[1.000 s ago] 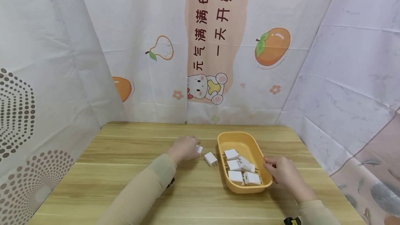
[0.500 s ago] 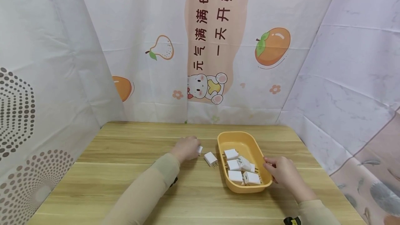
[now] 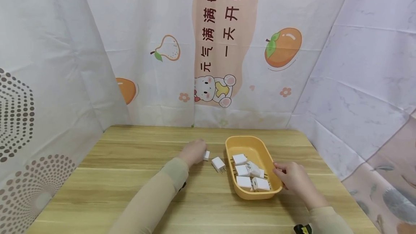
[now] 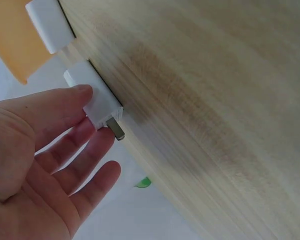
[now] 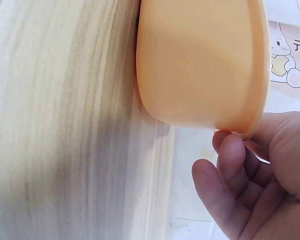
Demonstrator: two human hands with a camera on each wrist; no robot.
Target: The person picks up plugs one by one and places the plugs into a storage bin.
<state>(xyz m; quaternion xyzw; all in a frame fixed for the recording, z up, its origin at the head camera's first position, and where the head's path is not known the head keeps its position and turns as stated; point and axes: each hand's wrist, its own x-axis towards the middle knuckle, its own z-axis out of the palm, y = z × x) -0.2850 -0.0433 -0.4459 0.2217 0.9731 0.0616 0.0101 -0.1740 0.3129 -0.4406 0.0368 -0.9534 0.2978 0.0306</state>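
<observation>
My left hand point(image 3: 194, 152) is over the table, left of the yellow plastic bin. Its thumb and fingers pinch a white charger plug point(image 4: 97, 95); one metal prong shows in the left wrist view. Just to its right lies another white charger plug point(image 3: 218, 163), prongs toward the bin. With my right hand point(image 3: 294, 178) I grip the right rim of the yellow bin point(image 3: 267, 154), thumb and fingers on either side of the edge. Several white charger plugs point(image 3: 243, 182) lie jumbled inside, mostly in the near half.
The wooden table point(image 3: 130, 176) has its back edge against a printed curtain point(image 3: 156, 82). More cloth hangs at the left and right. Each wrist carries a dark camera strap, partly seen under the sleeves.
My left hand shifts slightly around the plug at its fingertips. My right hand, the bin and the loose plug keep their places; the head view tilts very slightly.
</observation>
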